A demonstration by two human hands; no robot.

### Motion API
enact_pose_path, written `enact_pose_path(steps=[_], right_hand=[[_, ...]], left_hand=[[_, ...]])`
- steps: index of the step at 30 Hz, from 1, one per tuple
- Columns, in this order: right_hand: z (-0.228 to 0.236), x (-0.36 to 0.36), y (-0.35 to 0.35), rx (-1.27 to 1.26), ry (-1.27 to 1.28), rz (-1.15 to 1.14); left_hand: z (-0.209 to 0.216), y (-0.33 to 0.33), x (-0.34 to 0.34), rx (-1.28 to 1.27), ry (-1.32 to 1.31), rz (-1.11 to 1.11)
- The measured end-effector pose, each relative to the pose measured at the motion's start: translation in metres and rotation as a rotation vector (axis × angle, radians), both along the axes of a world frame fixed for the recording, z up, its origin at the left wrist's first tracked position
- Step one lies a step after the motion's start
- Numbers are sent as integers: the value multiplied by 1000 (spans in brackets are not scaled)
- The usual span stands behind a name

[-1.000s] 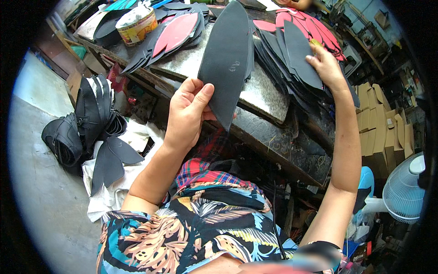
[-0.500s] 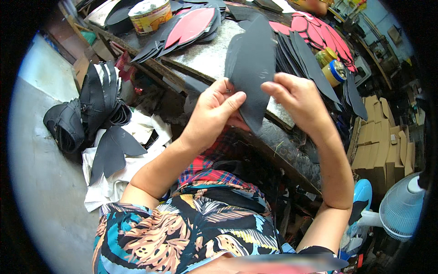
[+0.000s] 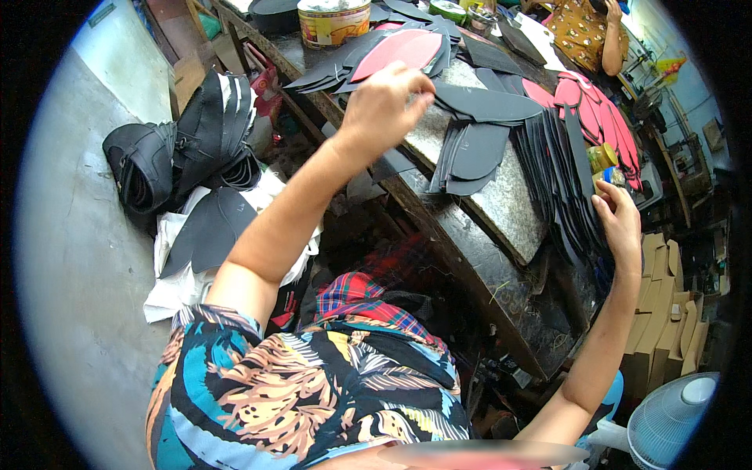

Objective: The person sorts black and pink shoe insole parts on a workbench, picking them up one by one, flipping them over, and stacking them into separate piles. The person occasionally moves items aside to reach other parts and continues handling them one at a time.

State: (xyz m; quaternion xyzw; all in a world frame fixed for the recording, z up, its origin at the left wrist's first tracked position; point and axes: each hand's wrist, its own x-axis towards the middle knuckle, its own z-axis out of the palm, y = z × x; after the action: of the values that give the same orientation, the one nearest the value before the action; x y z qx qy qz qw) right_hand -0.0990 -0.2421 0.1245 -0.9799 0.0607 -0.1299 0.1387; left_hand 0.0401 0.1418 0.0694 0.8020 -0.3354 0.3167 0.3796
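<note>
My left hand (image 3: 387, 110) is raised over the table, its fingers loosely bent and apart, with nothing visible in them. Beside its fingertips lies a stack of black leaf-shaped sheets (image 3: 489, 104). Just below that rests a smaller fanned stack of black rounded pieces (image 3: 478, 153). At the right, my right hand (image 3: 619, 211) reaches the end of a long row of overlapping black pieces (image 3: 552, 172), thumb and fingers bent and slightly apart. Close to its fingertips stands a jar with a blue rim (image 3: 614, 176), partly hidden, next to a yellow-lidded jar (image 3: 601, 157).
Pink pieces (image 3: 587, 102) overlap at the far right; another pink piece (image 3: 399, 55) tops black sheets. A round tub (image 3: 334, 23) stands behind. Black shoe-like parts (image 3: 141, 168) lie at left. Cardboard pieces (image 3: 662, 321) and a fan (image 3: 677, 415) are at right. Another person (image 3: 587, 35) is beyond the table.
The black leaf-shaped sheets held between both hands now lie on the table. My left hand has moved up, and my right hand has gone right to the row of black pieces. The view has shifted.
</note>
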Motion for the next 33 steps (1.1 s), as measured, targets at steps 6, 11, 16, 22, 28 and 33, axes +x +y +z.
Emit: enact_pose_path(steps=[6, 11, 16, 22, 28, 33], right_hand=[[12, -10, 26, -199, -137, 13], [24, -16, 83, -258, -443, 177], [5, -18, 143, -306, -472, 487], [-43, -18, 149, -81, -474, 544], [-78, 5, 153, 849, -197, 283], [-82, 19, 149, 1089, -181, 240]], left_hand=[[0, 11, 74, 134, 206, 215], [-13, -10, 87, 320, -112, -3], [-16, -39, 80, 715, -200, 73], [12, -53, 25, 498, -312, -62], [8, -58, -25, 539, -156, -194], [-22, -45, 12, 84, 26, -214]])
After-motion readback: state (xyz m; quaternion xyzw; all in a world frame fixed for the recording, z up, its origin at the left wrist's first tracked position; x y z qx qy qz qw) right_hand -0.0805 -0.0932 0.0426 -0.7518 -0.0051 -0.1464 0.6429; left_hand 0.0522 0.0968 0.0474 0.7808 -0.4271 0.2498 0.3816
